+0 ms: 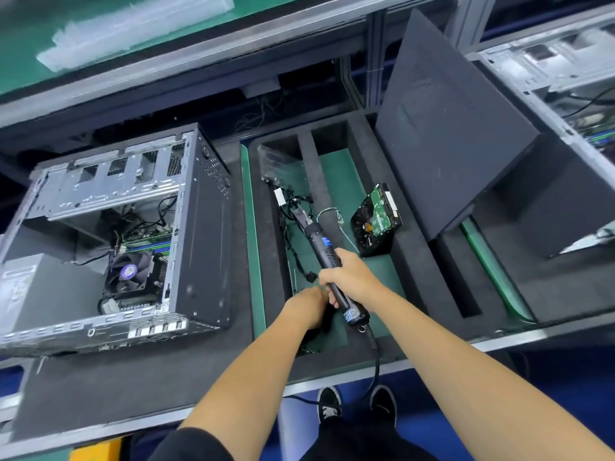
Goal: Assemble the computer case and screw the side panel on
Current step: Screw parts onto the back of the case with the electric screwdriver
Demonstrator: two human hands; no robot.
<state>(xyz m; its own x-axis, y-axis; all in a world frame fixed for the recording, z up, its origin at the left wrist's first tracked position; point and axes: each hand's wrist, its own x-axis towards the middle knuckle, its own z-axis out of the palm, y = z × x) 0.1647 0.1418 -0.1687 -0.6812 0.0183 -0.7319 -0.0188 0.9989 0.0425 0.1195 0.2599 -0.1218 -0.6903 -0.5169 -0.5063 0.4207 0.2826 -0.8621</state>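
Left of hands (pixel 332 284), open case (pixel 113 234), panel (pixel 456 128) right.

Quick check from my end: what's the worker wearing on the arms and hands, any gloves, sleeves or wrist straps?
No gloves: the left hand and right hand are bare. Both forearms are uncovered, with no watch or wrist strap visible. A dark short sleeve shows at the left upper arm.

A hard drive (pixel 376 219) leans in the foam tray (pixel 409 247) near the tabletop's middle; loose cables (pixel 293 207) lie beside it.
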